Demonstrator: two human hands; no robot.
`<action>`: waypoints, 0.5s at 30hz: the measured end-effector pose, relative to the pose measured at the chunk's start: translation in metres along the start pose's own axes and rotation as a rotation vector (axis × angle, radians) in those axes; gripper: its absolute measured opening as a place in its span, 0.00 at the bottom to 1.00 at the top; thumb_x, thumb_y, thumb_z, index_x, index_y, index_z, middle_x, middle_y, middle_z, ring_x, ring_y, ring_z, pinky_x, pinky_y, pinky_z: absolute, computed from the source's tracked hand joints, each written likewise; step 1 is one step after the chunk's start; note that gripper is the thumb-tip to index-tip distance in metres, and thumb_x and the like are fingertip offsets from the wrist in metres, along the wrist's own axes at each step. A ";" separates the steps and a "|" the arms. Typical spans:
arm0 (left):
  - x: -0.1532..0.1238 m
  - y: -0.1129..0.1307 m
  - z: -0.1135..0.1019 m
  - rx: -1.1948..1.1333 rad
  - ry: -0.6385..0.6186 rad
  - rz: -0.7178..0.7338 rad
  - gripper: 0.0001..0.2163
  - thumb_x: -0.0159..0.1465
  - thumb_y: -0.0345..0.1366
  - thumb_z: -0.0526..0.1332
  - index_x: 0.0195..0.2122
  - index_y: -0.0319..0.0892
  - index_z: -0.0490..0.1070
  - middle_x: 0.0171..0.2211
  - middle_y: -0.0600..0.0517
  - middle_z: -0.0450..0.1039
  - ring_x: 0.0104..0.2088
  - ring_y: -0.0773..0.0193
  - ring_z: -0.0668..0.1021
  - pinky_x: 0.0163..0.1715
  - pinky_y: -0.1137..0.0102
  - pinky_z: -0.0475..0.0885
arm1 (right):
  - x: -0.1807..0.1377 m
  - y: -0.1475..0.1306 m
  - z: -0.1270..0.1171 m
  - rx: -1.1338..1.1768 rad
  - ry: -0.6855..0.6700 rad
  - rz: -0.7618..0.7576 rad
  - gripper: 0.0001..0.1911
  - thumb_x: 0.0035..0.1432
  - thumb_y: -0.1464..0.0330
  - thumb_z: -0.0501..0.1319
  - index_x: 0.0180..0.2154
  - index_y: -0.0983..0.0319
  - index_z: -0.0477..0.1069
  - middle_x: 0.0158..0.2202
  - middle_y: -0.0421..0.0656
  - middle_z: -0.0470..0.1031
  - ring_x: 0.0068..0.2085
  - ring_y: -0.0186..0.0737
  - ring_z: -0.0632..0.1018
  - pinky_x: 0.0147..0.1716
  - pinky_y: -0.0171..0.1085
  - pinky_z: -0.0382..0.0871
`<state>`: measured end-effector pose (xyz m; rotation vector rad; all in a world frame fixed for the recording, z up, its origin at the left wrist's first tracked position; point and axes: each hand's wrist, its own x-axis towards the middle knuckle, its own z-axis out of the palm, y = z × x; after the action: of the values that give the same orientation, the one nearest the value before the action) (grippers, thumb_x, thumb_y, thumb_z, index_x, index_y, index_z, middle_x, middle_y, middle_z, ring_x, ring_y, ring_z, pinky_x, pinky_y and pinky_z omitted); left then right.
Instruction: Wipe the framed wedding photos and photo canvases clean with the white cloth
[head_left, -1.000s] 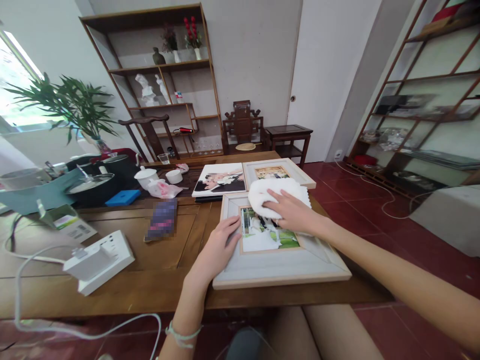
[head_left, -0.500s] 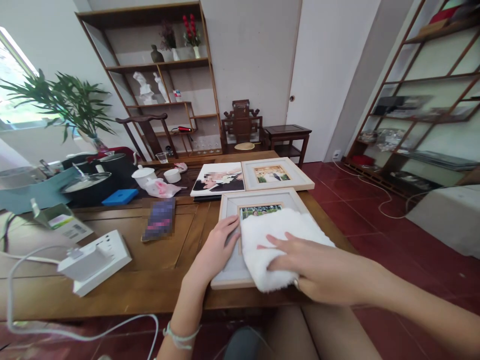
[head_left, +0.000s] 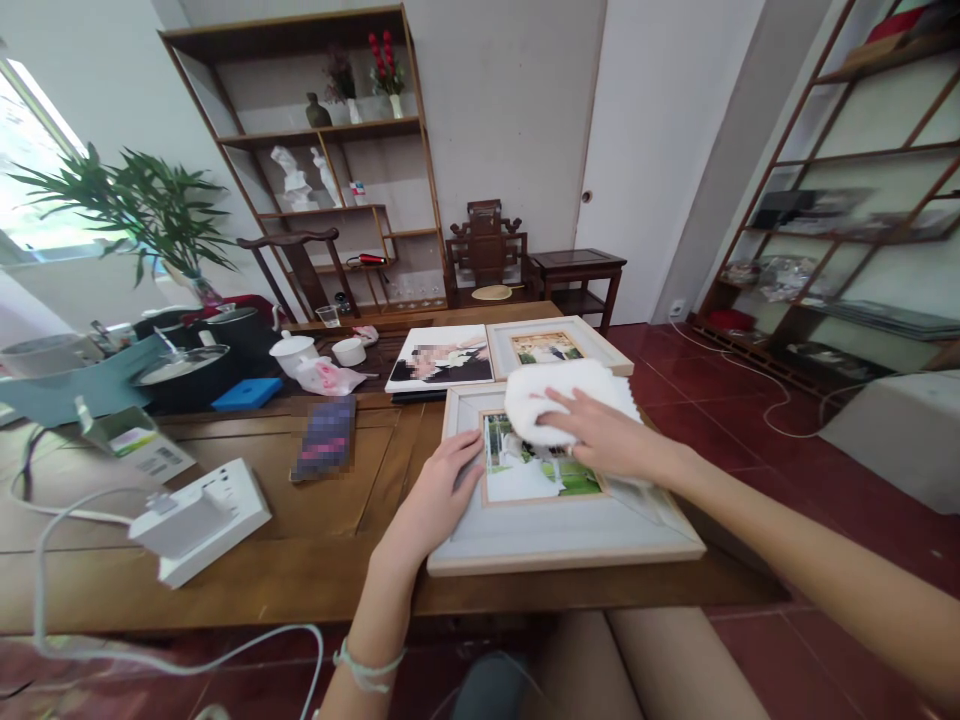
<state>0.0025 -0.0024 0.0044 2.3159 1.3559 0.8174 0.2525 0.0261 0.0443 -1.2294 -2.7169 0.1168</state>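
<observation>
A white picture frame (head_left: pixel 562 535) with a colour photo lies flat at the near edge of the wooden table (head_left: pixel 322 520). My left hand (head_left: pixel 435 500) rests flat on the frame's left border, fingers stretched out. My right hand (head_left: pixel 600 435) presses a white cloth (head_left: pixel 562 395) onto the frame's far right part, fingers spread over the cloth. Behind it lie a second white frame (head_left: pixel 555 345) and a frameless photo print (head_left: pixel 442 358).
On the table's left are a white power strip (head_left: pixel 199 520) with cables, a small box (head_left: pixel 135 445), a dark booklet (head_left: pixel 324 438), a blue box (head_left: pixel 246 393), pots (head_left: pixel 187 370) and white cups (head_left: pixel 292 350). Shelving stands behind and at the right; red tiled floor lies to the right.
My right hand slid the cloth from the frame's far side down over the photo toward me, then back up to the far right corner. My left hand stayed on the frame.
</observation>
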 end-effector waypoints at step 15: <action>0.000 -0.001 0.001 -0.025 0.037 0.018 0.16 0.65 0.32 0.51 0.52 0.41 0.69 0.56 0.45 0.67 0.56 0.57 0.69 0.58 0.57 0.61 | -0.007 -0.064 0.000 0.107 -0.250 -0.107 0.34 0.47 0.82 0.48 0.56 0.59 0.64 0.65 0.46 0.52 0.64 0.59 0.50 0.54 0.66 0.53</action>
<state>0.0027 -0.0020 0.0028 2.3079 1.3348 0.8820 0.2097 -0.0213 0.0519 -1.1040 -2.9351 0.4240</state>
